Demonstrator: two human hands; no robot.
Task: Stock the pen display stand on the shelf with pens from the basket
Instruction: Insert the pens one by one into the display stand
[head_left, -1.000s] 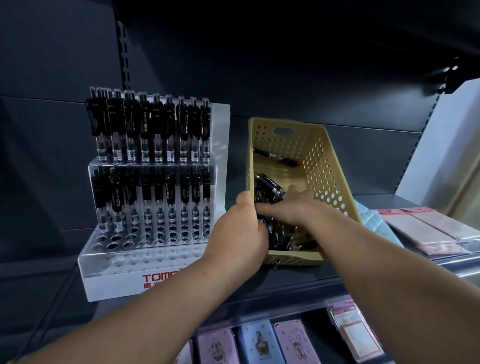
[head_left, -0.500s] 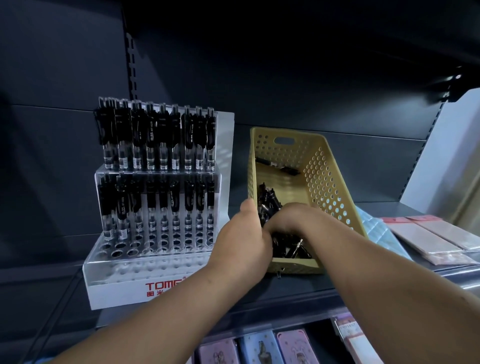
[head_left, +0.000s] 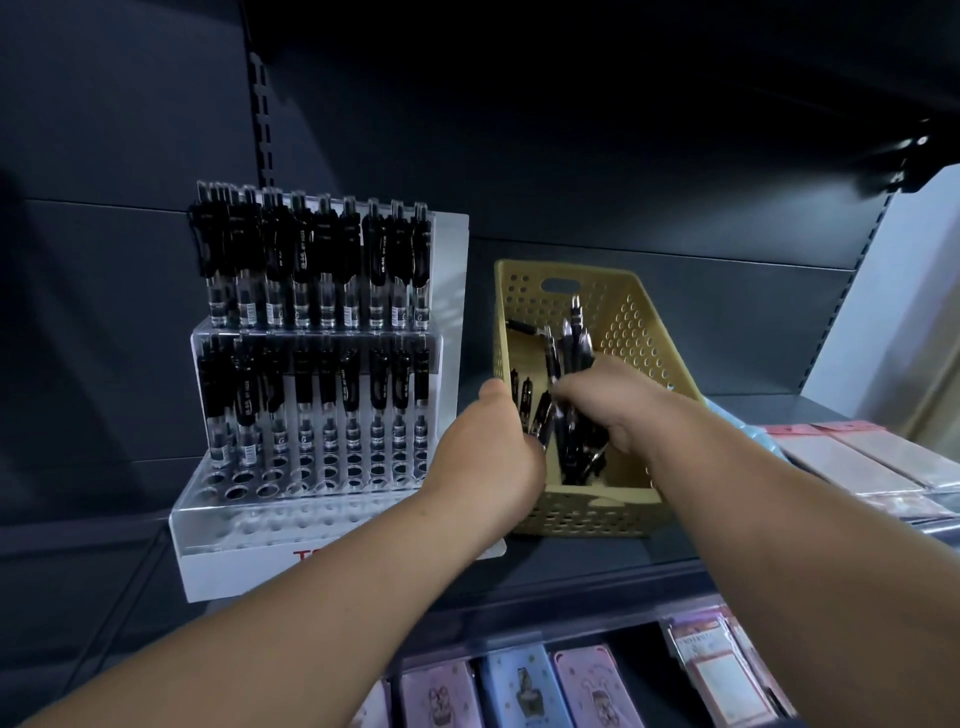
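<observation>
Pen display stand (head_left: 317, 415) on the shelf (head_left: 597, 564): 2 back rows full, front holes empty. Your right hand (head_left: 618, 410) is clamped on a bunch of pens (head_left: 569, 353) in the basket (head_left: 587, 514); left hand (head_left: 488, 457) curls beside them, can't tell if it's gripping.

Both bare forearms reach forward, hands close together. The right hand (head_left: 608, 408) grips a bunch of black plastic pens (head_left: 569, 353); the left hand (head_left: 493, 457) curls beside it.

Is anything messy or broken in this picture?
Nothing looks broken or spilled. Pens in the pen display stand sit upright in neat rows; its front holes are unfilled. The only jumble is in the yellow basket, where loose pens lie crisscross, one alone at the back. The right hand grips a bunch of pens.
</observation>
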